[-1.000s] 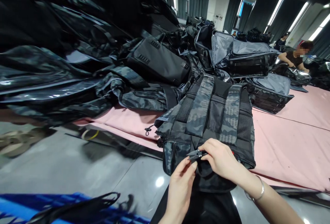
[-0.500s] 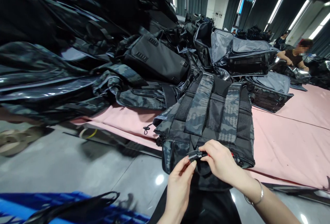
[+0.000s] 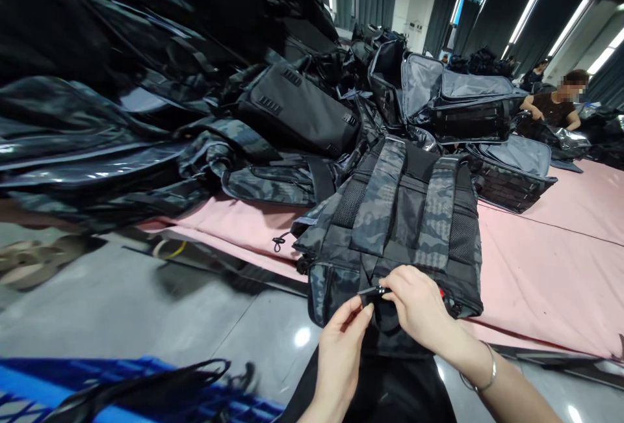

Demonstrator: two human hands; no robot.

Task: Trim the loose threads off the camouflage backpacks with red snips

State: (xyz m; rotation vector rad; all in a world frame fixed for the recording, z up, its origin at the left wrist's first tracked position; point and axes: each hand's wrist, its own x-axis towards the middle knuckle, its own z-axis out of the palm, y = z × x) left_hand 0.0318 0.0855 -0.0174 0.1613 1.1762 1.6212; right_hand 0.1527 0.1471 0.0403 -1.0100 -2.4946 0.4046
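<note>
A camouflage backpack (image 3: 404, 215) lies with its shoulder straps up at the table's front edge, its near end hanging toward my lap. My right hand (image 3: 422, 306) is closed round what looks like a pair of small scissors (image 3: 374, 290), the dark blades pointing left. A bit of red (image 3: 442, 294) shows behind that hand. Thumb and forefinger of my left hand (image 3: 341, 345) pinch close to the blade tips, apparently on a thin black strap (image 3: 368, 270) of the backpack. My fingers partly hide the spot where strap and blades meet.
Heaped camouflage bags (image 3: 97, 130) cover the left side. Behind the backpack sit a black-based bag (image 3: 302, 111) and open grey-lined bags (image 3: 480, 111) on the pink-covered table (image 3: 550, 267). A blue crate (image 3: 131, 384) stands lower left; a co-worker (image 3: 556, 104) is at far right.
The dark blades between my hands were slightly apart and now look closed together. Both hands have stayed in nearly the same place, and the backpack lies as before.
</note>
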